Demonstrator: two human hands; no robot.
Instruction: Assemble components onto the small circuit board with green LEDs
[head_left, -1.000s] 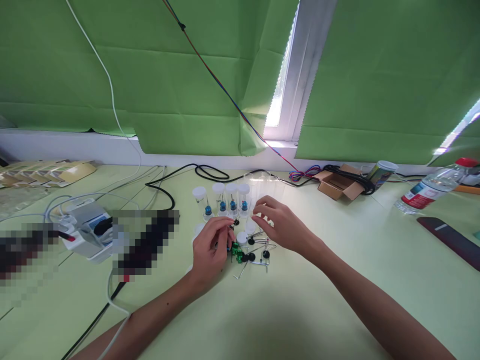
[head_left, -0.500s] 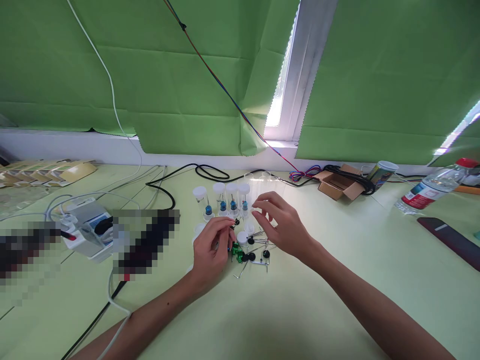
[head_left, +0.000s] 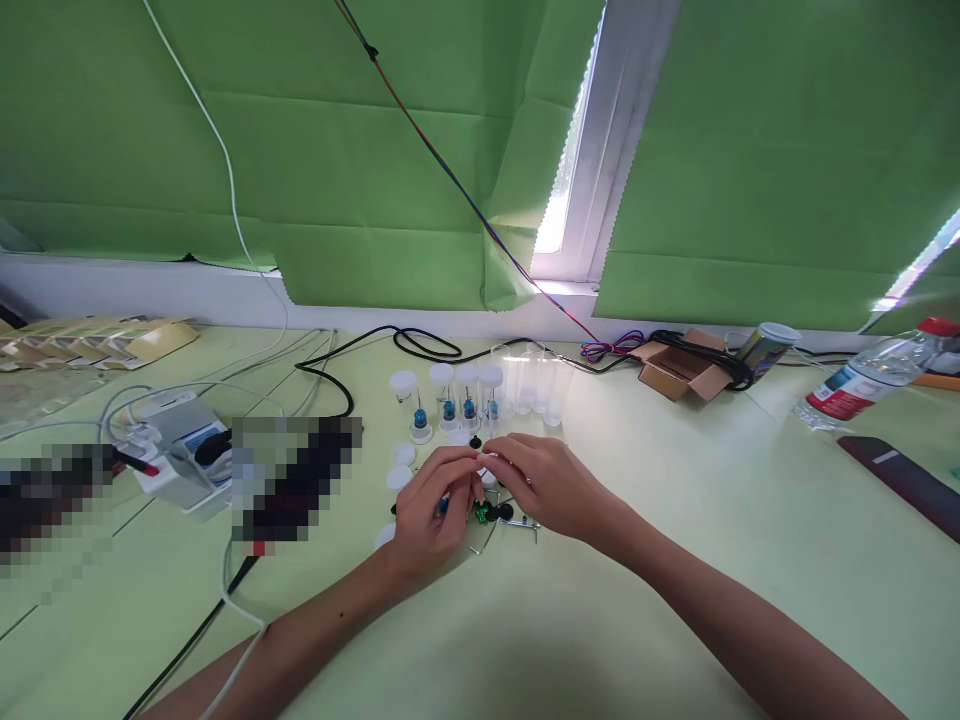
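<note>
My left hand (head_left: 433, 505) and my right hand (head_left: 553, 488) meet fingertip to fingertip above the table. Both are closed in a pinch, and whatever sits between the fingers is hidden. A small black round piece (head_left: 475, 441) shows just beyond the fingertips; I cannot tell if it is held. Below them lie green parts (head_left: 481, 512), black discs (head_left: 501, 512) and bent metal rods (head_left: 487, 538). Behind stands a row of clear tubes with white caps (head_left: 442, 374), with blue pieces (head_left: 449, 410) inside. More clear tubes (head_left: 555, 395), without blue pieces, stand to the right.
White caps (head_left: 400, 478) lie left of my hands. Further left are a white power strip (head_left: 180, 440) and cables. A cardboard box (head_left: 682, 368), a jar (head_left: 769, 345), a water bottle (head_left: 862, 385) and a dark flat object (head_left: 904, 485) are on the right.
My right hand has moved left and down, and its fingertips now meet those of my left hand. The clear tubes behind it have come into view. My left hand has barely moved.
</note>
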